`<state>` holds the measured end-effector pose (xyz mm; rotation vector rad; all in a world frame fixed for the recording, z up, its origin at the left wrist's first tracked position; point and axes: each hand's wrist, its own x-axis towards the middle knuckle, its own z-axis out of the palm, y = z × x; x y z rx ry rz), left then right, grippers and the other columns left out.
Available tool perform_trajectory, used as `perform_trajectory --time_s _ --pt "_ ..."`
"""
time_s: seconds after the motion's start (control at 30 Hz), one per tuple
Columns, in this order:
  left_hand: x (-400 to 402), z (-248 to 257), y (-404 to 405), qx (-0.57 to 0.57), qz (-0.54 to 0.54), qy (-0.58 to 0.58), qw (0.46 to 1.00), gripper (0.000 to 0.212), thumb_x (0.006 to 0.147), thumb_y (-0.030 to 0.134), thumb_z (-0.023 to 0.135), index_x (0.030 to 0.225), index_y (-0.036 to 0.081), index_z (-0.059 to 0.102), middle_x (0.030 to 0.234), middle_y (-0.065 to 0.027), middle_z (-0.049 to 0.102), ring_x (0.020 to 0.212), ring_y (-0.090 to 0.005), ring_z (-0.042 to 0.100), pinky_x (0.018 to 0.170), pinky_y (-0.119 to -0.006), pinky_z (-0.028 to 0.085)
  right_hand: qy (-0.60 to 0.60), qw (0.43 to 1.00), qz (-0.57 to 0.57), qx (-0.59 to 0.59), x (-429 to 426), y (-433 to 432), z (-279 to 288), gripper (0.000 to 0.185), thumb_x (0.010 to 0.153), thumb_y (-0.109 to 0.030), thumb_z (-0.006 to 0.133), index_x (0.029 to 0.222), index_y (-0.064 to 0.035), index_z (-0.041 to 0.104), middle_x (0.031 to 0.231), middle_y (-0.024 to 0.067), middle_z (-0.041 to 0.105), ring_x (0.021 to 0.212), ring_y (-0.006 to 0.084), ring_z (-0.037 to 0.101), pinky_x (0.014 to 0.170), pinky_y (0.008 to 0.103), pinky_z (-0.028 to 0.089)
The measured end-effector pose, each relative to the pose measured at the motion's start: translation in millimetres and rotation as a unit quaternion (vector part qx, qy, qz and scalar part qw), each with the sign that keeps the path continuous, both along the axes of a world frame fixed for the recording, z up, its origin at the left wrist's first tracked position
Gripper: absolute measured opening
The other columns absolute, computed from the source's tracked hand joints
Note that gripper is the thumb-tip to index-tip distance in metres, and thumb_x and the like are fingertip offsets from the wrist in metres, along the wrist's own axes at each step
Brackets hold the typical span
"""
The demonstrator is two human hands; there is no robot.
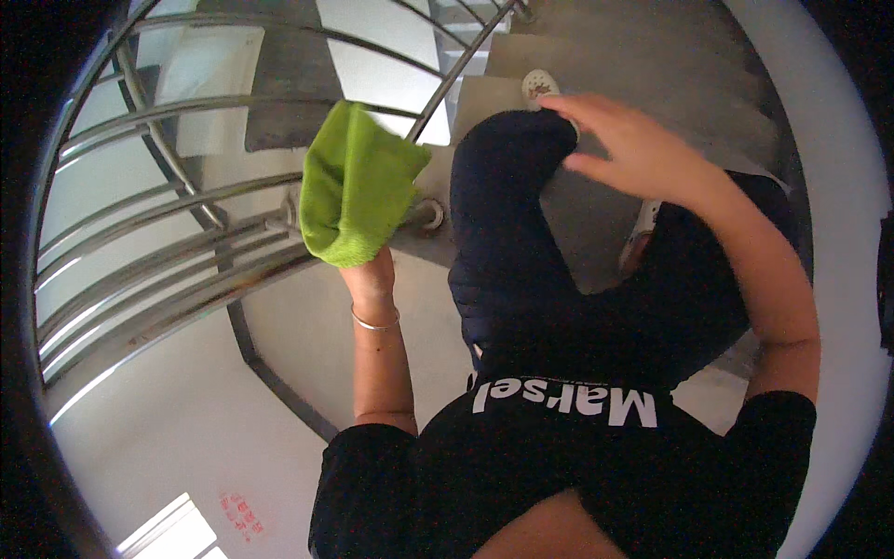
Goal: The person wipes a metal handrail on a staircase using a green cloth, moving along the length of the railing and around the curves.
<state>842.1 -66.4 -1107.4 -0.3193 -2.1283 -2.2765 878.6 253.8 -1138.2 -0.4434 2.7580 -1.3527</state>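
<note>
A lime-green cloth covers my left hand and hides its fingers; only the wrist, with a thin bangle, comes out below. The cloth is bunched, with a deep fold down its middle, beside the metal stair railing. Whether it touches the bars, I cannot tell. My right hand is held out over my dark trousers, thumb apart from the fingers, with nothing in it. Part of a pale shoe shows just past its fingertips.
Grey concrete steps lie under and ahead of my feet. A second shoe shows between my legs. A pale wall runs close along my right. Another wall at lower left bears red stamped writing.
</note>
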Motion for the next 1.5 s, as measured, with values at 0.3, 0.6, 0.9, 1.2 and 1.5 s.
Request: perform_trajectory --time_s 0.3,0.6,0.9,1.2,1.5 --pt "-4 -11 62 -0.381 -0.182 0.066 0.904 0.036 0.086 0.022 0.05 0.115 0.001 0.047 0.113 -0.0127 0.054 0.101 -0.0257 0.054 0.087 -0.038 0.043 0.121 0.984 -0.067 -0.115 12 0 17 0.081 0.067 -0.023 0.072 0.132 -0.0069 0.027 0.127 0.017 0.038 0.118 0.0325 0.038 0.099 0.038 0.032" --pt "0 -2 106 0.073 -0.22 -0.388 0.892 0.04 0.089 0.034 0.041 0.113 0.003 0.049 0.11 -0.0112 0.055 0.101 -0.0235 0.054 0.086 -0.037 0.044 -0.213 0.945 0.069 -0.237 15 15 30 0.041 0.078 -0.029 0.062 0.107 -0.0012 0.053 0.093 0.0079 0.059 0.089 0.016 0.055 0.079 0.0279 0.042" --pt "15 -46 115 0.047 -0.222 -0.382 0.896 0.033 0.088 0.021 0.049 0.114 0.002 0.047 0.108 -0.0132 0.055 0.099 -0.0225 0.053 0.089 -0.033 0.041 -0.064 0.958 -0.114 -0.254 12 14 9 0.029 0.08 -0.024 0.061 0.098 -0.0029 0.055 0.087 0.0049 0.058 0.078 0.0131 0.055 0.07 0.0263 0.044" --pt "30 -85 122 0.333 -0.26 -0.419 0.803 0.041 0.09 0.036 0.041 0.119 0.008 0.046 0.113 -0.0089 0.051 0.099 -0.0217 0.051 0.089 -0.038 0.04 -0.176 0.948 0.199 -0.178 30 -25 28 0.03 0.077 -0.01 0.061 0.107 -0.0089 0.059 0.105 0.0063 0.057 0.091 0.0165 0.055 0.081 0.0285 0.043" --pt "26 -20 -10 0.309 0.108 -0.258 0.909 0.043 0.09 0.039 0.038 0.12 0.009 0.044 0.109 -0.0076 0.053 0.089 -0.0225 0.054 0.08 -0.04 0.044 -0.134 0.973 -0.032 -0.184 22 8 14 0.022 0.083 -0.014 0.056 0.103 -0.0034 0.058 0.092 0.0065 0.061 0.084 0.0122 0.056 0.075 0.0257 0.044"
